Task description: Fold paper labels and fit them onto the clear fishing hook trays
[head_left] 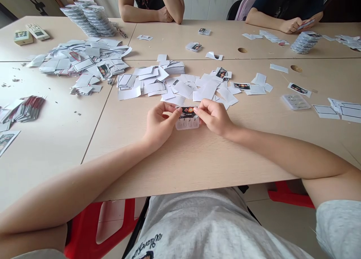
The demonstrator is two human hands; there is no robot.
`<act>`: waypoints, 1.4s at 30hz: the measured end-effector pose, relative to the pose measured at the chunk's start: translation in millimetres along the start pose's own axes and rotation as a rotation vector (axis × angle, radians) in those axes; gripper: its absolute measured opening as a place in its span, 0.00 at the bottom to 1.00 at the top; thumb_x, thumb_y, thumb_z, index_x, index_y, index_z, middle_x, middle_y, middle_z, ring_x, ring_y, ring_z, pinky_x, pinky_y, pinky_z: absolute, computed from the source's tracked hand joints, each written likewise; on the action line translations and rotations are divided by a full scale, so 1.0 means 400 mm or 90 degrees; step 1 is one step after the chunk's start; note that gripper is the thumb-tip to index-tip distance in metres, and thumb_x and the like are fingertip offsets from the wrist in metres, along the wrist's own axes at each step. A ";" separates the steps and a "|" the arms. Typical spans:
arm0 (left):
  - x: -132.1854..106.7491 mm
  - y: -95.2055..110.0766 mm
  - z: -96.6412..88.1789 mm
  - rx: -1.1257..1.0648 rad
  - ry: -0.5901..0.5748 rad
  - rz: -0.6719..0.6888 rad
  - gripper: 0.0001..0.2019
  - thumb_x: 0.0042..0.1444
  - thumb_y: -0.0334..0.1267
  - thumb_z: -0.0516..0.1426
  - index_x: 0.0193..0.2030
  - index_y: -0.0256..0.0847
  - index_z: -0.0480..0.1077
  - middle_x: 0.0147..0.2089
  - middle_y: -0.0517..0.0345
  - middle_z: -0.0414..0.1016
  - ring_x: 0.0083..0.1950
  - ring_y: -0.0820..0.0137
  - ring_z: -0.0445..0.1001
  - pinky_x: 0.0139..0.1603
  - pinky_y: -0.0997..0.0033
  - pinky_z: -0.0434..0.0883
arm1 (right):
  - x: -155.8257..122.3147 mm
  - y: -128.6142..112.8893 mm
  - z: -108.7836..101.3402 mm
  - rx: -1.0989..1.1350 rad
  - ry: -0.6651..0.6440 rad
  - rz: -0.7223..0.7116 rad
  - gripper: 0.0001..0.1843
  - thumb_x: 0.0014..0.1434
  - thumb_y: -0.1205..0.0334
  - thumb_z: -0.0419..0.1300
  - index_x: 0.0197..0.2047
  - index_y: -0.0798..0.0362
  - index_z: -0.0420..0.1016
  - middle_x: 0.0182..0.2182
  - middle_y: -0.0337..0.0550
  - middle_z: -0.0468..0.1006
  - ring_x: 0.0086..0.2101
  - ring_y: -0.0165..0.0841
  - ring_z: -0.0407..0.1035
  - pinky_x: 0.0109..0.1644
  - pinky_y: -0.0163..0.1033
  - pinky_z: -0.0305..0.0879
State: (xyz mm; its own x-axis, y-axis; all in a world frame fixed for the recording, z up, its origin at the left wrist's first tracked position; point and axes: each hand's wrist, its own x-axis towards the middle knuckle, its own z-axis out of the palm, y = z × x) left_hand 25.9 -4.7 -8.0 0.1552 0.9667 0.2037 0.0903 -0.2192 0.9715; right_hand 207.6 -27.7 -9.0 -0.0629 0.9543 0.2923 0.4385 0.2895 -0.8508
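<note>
Just above the table, near its front edge, both hands meet on a small clear plastic box (187,124). A black printed label (187,112) with a red and orange mark lies across its upper part. My left hand (162,121) pinches the upper left corner between thumb and fingers. At the upper right corner my right hand (214,118) grips in the same way. Small dark items show in the box's lower part, too small to name. Right behind the hands lie loose white paper cards (183,88), some with black printed faces.
A big paper heap (84,59) spreads at left, with stacked clear packs (90,18) behind it. Another clear box (295,102) lies at right. Across the table sit two people; one person's hands (293,25) hold cards beside stacked boxes (306,42).
</note>
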 end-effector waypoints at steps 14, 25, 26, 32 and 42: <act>-0.005 0.009 0.007 0.006 0.006 0.003 0.11 0.49 0.38 0.62 0.24 0.38 0.64 0.35 0.56 0.72 0.32 0.75 0.70 0.33 0.75 0.69 | 0.006 -0.013 -0.003 -0.019 0.004 0.008 0.15 0.57 0.62 0.55 0.21 0.52 0.58 0.17 0.33 0.61 0.21 0.26 0.57 0.26 0.36 0.51; -0.006 0.011 0.009 -0.001 0.011 -0.001 0.10 0.49 0.36 0.61 0.24 0.38 0.64 0.35 0.57 0.72 0.32 0.76 0.70 0.33 0.75 0.69 | 0.007 -0.015 -0.006 -0.028 -0.003 0.012 0.15 0.57 0.60 0.56 0.21 0.52 0.59 0.16 0.34 0.61 0.21 0.27 0.56 0.26 0.36 0.51; -0.006 0.011 0.009 -0.001 0.011 -0.002 0.10 0.49 0.36 0.61 0.24 0.38 0.64 0.35 0.57 0.72 0.33 0.75 0.70 0.33 0.75 0.69 | 0.007 -0.016 -0.006 -0.029 -0.003 0.013 0.15 0.57 0.60 0.56 0.21 0.52 0.59 0.16 0.34 0.61 0.20 0.27 0.56 0.26 0.36 0.51; -0.003 0.004 0.006 0.003 0.007 -0.001 0.11 0.50 0.37 0.61 0.24 0.38 0.64 0.35 0.57 0.72 0.32 0.75 0.71 0.33 0.74 0.70 | 0.007 -0.016 -0.006 -0.027 -0.001 0.008 0.15 0.57 0.61 0.56 0.21 0.52 0.59 0.16 0.34 0.62 0.20 0.27 0.56 0.25 0.36 0.51; -0.002 0.000 0.008 -0.007 0.008 0.001 0.10 0.50 0.36 0.61 0.25 0.38 0.64 0.35 0.56 0.72 0.34 0.74 0.70 0.34 0.74 0.69 | 0.009 -0.010 -0.005 -0.019 -0.001 0.005 0.15 0.58 0.60 0.56 0.21 0.52 0.60 0.17 0.35 0.62 0.21 0.27 0.57 0.26 0.36 0.51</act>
State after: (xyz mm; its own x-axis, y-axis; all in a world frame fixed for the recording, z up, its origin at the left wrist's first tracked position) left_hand 28.7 -5.9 -8.5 0.1424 0.9679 0.2071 0.0794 -0.2197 0.9723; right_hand 207.6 -25.8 -3.7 -0.0610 0.9564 0.2855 0.4653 0.2803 -0.8396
